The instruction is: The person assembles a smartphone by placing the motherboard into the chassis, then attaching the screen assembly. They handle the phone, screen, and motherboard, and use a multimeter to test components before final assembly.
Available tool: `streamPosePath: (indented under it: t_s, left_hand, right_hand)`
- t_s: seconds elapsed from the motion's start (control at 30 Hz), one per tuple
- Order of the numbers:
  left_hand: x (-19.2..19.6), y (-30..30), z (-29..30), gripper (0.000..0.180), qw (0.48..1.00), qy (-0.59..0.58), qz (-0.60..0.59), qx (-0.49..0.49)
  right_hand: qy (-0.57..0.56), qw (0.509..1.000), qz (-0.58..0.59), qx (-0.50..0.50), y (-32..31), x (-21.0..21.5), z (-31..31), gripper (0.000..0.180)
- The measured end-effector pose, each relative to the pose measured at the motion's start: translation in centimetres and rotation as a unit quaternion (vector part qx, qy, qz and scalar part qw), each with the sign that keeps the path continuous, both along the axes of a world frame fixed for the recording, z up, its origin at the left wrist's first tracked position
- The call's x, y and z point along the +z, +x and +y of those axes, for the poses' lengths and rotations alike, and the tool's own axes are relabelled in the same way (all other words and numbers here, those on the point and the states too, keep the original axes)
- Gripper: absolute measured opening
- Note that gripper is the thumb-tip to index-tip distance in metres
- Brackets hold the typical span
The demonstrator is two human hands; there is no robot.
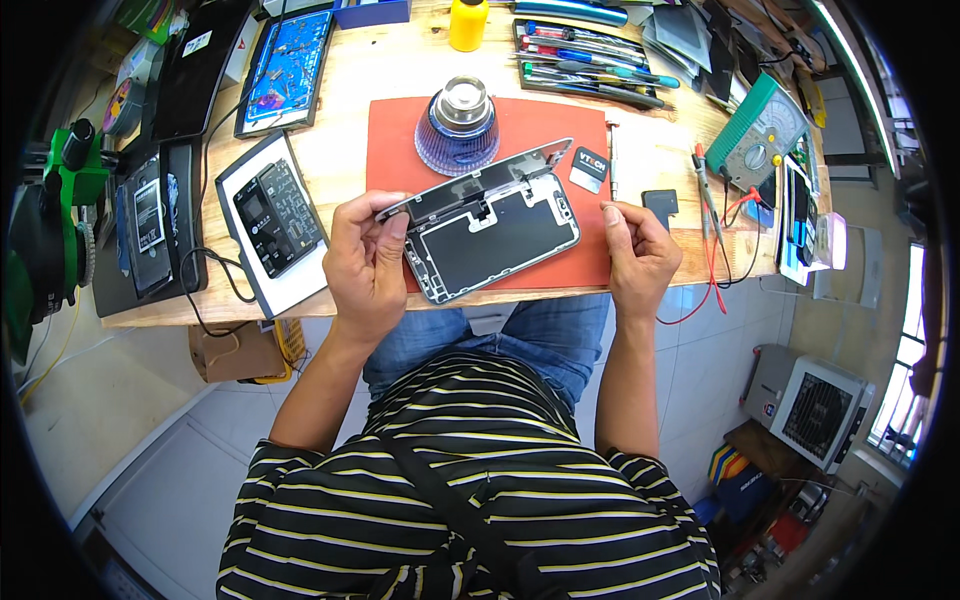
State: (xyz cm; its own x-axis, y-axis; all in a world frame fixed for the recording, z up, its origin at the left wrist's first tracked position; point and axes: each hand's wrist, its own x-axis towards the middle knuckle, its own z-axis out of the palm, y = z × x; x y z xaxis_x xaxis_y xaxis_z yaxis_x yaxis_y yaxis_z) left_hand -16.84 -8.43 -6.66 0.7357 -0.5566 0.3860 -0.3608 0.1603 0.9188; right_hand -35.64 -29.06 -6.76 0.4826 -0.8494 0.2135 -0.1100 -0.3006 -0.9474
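1. The left hand was curled around the left end of a phone, its thumb and fingers pinching the lifted screen panel at that end.
2. The right hand sat at 3 o'clock from the phone, fingers curled in with the fingertips by the phone's right edge — whether they touched it could not be told.
3. The phone lay opened over the front edge of a red mat, its dark inner face up; the screen panel stood tilted up along its far side, hinged open like a book.
4. The mat lay on a wooden bench, at the middle of its near edge.
5. At 12 o'clock from the phone, on the mat, stood a blue magnifier with a glass top.
6. At 2 o'clock, a small dark card lay on the mat's right edge, and a dark square part lay just past the mat.
7. At 9 o'clock lay a white-framed tray holding a black device — well apart from the left hand.
8. Far at 1 o'clock, a tray of tools; at 3 o'clock, a green meter with red leads.
9. A yellow bottle stood at the bench's far edge.
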Motion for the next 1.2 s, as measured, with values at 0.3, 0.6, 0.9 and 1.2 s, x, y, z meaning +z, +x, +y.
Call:
streamPosePath:
  t_s: [0.3, 0.6, 0.9, 1.2]
  left_hand:
    - [-0.1, -0.1, 0.1, 0.025, 0.999, -0.029, 0.008, -0.028]
    - [1.5, 0.5, 0.8, 0.03, 0.989, 0.064, -0.058, -0.116]
    - [3.4, 1.0, 1.0, 0.078, 0.931, 0.214, -0.194, -0.224]
    - [3.8, 0.7, 0.9, 0.089, 0.915, 0.256, -0.223, -0.218]
  right_hand:
    - [-0.007, 1.0, 0.01, 0.002, -0.1, 0.2, 0.0, 0.012]
    - [0.008, 1.0, -0.013, 0.0, -0.3, 0.1, -0.1, 0.012]
    - [0.011, 1.0, -0.018, 0.006, -0.4, 0.2, -0.1, 0.012]
    - [0.021, 0.999, -0.025, 0.011, -0.4, 0.0, -0.2, 0.011]
